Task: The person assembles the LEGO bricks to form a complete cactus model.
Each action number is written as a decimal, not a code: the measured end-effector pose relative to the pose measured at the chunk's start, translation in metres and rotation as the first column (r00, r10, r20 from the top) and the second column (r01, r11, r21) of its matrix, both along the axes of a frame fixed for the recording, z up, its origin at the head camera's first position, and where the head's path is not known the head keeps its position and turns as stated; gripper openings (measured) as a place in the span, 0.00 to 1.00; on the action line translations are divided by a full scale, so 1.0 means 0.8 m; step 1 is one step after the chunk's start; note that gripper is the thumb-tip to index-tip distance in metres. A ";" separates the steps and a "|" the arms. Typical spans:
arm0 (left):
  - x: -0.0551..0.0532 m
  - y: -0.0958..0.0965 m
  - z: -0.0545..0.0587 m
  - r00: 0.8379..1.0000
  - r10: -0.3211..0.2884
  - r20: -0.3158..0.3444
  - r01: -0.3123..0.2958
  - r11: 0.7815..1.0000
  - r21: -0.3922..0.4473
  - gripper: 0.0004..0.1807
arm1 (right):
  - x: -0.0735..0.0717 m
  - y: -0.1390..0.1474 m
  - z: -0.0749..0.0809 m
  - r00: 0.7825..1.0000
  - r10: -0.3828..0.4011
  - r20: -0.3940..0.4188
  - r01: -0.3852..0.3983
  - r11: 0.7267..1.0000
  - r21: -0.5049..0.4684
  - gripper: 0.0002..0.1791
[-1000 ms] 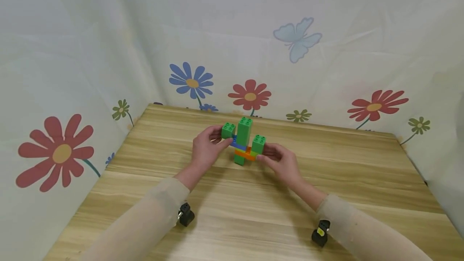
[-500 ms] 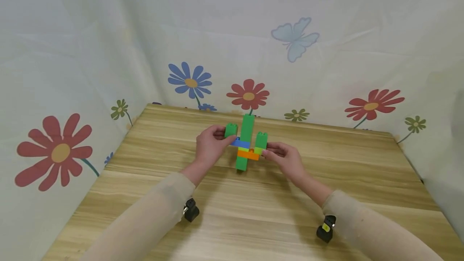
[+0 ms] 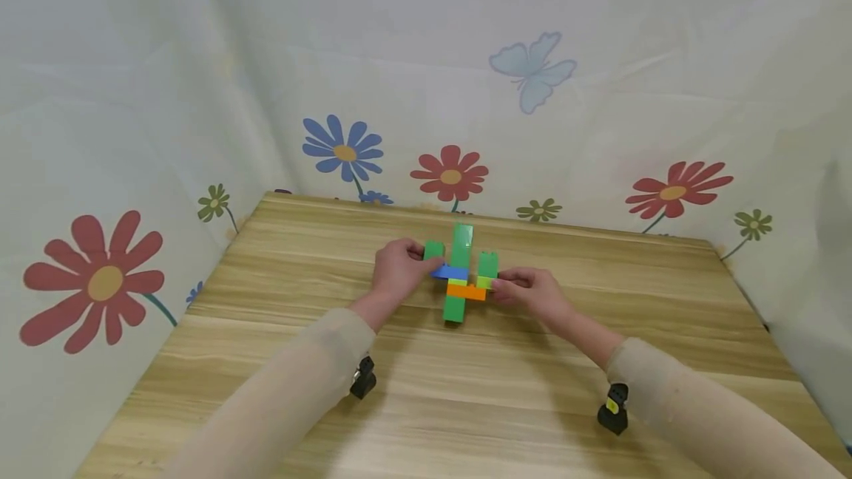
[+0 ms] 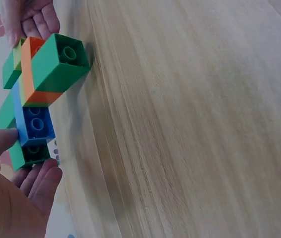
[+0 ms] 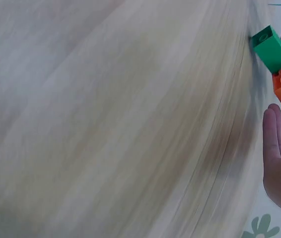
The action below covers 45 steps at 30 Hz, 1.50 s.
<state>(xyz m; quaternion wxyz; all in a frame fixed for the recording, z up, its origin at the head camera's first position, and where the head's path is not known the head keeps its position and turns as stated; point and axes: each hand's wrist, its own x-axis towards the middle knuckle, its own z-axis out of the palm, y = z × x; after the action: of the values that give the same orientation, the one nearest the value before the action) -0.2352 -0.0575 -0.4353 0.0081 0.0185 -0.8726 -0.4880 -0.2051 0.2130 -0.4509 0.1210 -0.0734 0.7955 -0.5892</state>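
Note:
A model of toy building bricks [image 3: 459, 248] is held between both hands over the table, its top leaning away. It has a tall green column, blue and orange crosspieces, lime bricks and a green brick at each side. My left hand [image 3: 399, 270] pinches the left arm by the blue brick [image 4: 35, 124], thumb on one side and fingers on the other. My right hand [image 3: 538, 300] holds the right arm at the lime brick [image 3: 485, 282]. The hollow underside of the bottom green brick [image 4: 56, 64] shows in the left wrist view.
The wood-grain table [image 3: 466, 405] stretches around the hands. A pale cloth [image 3: 373, 35] printed with flowers and a butterfly hangs behind and beside it. A small black device [image 3: 362, 379] hangs at the left cuff, another black device [image 3: 613, 411] at the right.
The brick model has tipped back, its lower end swinging toward me, so its front faces show more than its studs. Both hands have shifted slightly right with it, keeping their hold.

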 end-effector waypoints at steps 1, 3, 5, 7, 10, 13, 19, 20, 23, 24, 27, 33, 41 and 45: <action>0.000 0.001 0.000 1.000 0.000 0.010 0.000 1.000 -0.009 0.19 | -0.002 0.001 0.000 1.000 0.006 0.017 -0.006 1.000 0.005 0.23; -0.001 0.002 0.000 1.000 0.001 0.031 -0.001 1.000 -0.018 0.20 | -0.005 0.004 -0.001 0.999 0.028 0.043 -0.028 1.000 0.008 0.24; -0.001 0.003 0.000 0.999 0.003 0.054 -0.001 1.000 -0.027 0.21 | -0.009 0.006 -0.003 0.996 0.052 0.065 -0.053 0.999 0.009 0.24; -0.001 0.005 0.000 0.997 0.003 0.073 0.000 0.999 -0.041 0.21 | -0.012 0.009 -0.003 0.993 0.078 0.086 -0.080 0.997 0.012 0.25; 0.000 0.006 -0.001 0.996 0.003 0.092 0.004 0.997 -0.073 0.21 | -0.014 0.013 -0.003 0.988 0.116 0.102 -0.118 0.993 0.015 0.24; 0.002 0.006 -0.002 0.996 -0.002 0.094 0.012 0.994 -0.107 0.19 | -0.016 0.015 -0.003 0.984 0.129 0.124 -0.132 0.991 0.017 0.23; 0.007 0.005 0.000 0.997 -0.022 0.076 0.034 0.988 -0.150 0.16 | -0.021 0.018 0.006 0.979 0.116 0.168 -0.124 0.992 0.038 0.21; 0.007 0.005 0.000 0.997 -0.026 0.073 0.037 0.987 -0.154 0.16 | -0.022 0.018 0.008 0.978 0.117 0.175 -0.126 0.991 0.044 0.21; 0.008 0.005 0.000 0.997 -0.034 0.072 0.045 0.986 -0.160 0.16 | -0.025 0.019 0.011 0.973 0.117 0.198 -0.134 0.988 0.073 0.20; 0.008 0.005 0.001 0.997 -0.036 0.074 0.048 0.986 -0.160 0.16 | -0.025 0.019 0.012 0.972 0.125 0.200 -0.144 0.986 0.083 0.20; 0.010 0.006 0.003 0.995 -0.042 0.086 0.056 0.985 -0.163 0.16 | -0.026 0.021 0.014 0.970 0.133 0.203 -0.159 0.980 0.120 0.20; 0.008 0.009 0.003 0.995 -0.051 0.091 0.065 0.983 -0.169 0.16 | -0.029 0.025 0.019 0.971 0.165 0.174 -0.196 0.963 0.183 0.17; 0.007 0.011 0.002 0.992 -0.069 0.105 0.087 0.981 -0.174 0.15 | -0.032 0.028 0.023 0.968 0.191 0.166 -0.225 0.949 0.222 0.15; 0.006 0.013 0.003 0.991 -0.077 0.112 0.096 0.980 -0.176 0.14 | -0.032 0.030 0.022 0.970 0.182 0.164 -0.216 0.951 0.222 0.15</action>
<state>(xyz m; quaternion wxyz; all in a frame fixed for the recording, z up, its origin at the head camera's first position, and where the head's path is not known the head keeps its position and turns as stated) -0.2303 -0.0471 -0.4329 -0.0573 0.0052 -0.9125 -0.4051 -0.2303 0.2373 -0.4330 0.2439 -0.0965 0.8383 -0.4780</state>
